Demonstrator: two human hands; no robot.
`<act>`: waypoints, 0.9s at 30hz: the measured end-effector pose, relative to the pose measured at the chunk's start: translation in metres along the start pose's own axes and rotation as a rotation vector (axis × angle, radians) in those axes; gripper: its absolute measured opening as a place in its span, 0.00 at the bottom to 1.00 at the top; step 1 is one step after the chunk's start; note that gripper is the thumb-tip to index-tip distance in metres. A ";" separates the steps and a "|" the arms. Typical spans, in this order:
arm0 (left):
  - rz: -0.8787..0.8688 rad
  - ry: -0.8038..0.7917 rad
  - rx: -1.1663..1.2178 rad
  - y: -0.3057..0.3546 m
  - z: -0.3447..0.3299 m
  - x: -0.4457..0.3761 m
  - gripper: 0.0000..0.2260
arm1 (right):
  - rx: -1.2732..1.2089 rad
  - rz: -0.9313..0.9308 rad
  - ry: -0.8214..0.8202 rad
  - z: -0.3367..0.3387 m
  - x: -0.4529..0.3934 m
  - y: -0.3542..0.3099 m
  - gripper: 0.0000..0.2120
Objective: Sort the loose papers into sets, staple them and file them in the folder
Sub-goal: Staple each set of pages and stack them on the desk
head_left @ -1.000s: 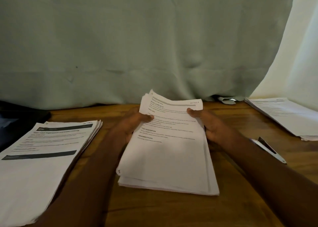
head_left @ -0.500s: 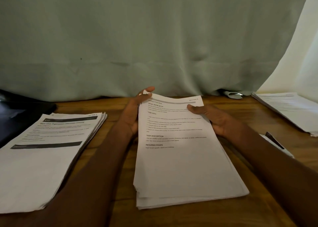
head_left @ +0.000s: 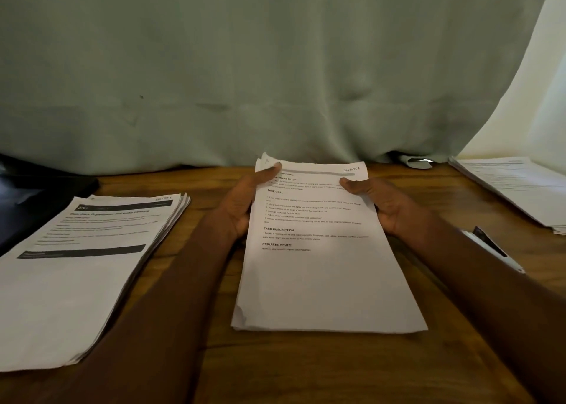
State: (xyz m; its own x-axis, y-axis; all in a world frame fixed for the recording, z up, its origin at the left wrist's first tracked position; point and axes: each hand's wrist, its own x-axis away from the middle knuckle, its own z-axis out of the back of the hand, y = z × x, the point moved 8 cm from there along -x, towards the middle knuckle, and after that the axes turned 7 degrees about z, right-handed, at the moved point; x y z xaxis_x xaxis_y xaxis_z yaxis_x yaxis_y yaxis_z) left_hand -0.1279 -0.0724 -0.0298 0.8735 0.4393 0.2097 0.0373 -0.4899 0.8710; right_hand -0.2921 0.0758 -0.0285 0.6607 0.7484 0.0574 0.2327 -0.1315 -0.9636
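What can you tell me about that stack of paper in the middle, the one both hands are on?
The middle stack is white printed sheets, top page handwritten "Section 1". It lies flat on the wooden table, long side running away. Its far left corner is curled up. The left hand and right hand hold its far end.

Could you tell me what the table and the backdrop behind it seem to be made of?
The table looks like wood, or a wood-look surface: brown, with grain lines and a dull sheen. The backdrop looks like pale green woven cloth, matte, hanging in soft folds and creases.
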 end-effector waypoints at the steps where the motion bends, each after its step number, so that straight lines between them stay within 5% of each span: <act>1: 0.011 -0.006 -0.018 -0.002 -0.001 -0.001 0.23 | -0.002 0.011 0.010 0.001 -0.001 -0.001 0.19; 11: -0.015 0.045 -0.211 -0.003 0.005 -0.006 0.17 | -0.031 0.081 0.091 0.014 -0.003 -0.005 0.17; 18: -0.078 0.100 -0.309 0.002 0.009 -0.010 0.13 | 0.040 0.029 -0.006 0.007 -0.003 -0.002 0.17; 23: -0.221 0.260 -0.374 0.014 0.025 -0.016 0.10 | 0.091 0.020 -0.027 0.001 0.000 0.000 0.18; 27: -0.279 0.305 -0.440 0.013 0.020 -0.019 0.10 | 0.105 0.060 0.132 0.008 0.002 -0.004 0.16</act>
State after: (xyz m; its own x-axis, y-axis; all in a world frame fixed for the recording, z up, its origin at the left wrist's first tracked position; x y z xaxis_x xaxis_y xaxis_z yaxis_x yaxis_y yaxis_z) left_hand -0.1340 -0.1027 -0.0313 0.6789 0.7342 0.0080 -0.0164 0.0042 0.9999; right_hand -0.2977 0.0832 -0.0267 0.7605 0.6489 0.0257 0.1185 -0.0998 -0.9879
